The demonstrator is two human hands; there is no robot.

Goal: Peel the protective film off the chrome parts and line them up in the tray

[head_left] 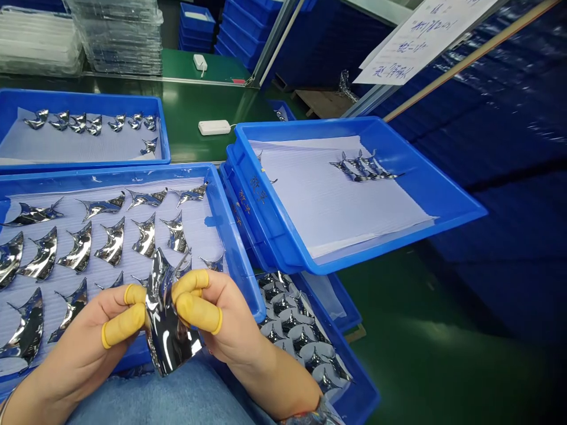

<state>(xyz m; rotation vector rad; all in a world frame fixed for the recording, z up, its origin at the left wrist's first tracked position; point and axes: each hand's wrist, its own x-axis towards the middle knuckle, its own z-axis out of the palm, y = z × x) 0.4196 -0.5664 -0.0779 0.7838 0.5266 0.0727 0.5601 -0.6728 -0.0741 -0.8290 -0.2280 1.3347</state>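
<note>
Between my two hands is a shiny chrome-coloured curved part (pixel 166 339), held up over my lap at the near edge of a blue tray (pixel 239 265). My left hand (pixel 117 313) pinches its left edge with fingers in yellow finger cots. On the opposite edge, my right hand (pixel 208 304) grips it, also with yellow cots on the fingertips. Rows of similar chrome parts (pixel 110 242) lie on white lining in that tray, some partly hidden by my hands. The held part's surface mirrors its surroundings.
A stacked blue tray (pixel 319 260) at right carries several chrome parts (pixel 365 165). Below it, a lower tray (pixel 358 389) holds many more. Behind on the left is another tray (pixel 165 133) with small parts. A white device (pixel 215 127) sits on the green table (pixel 186 150).
</note>
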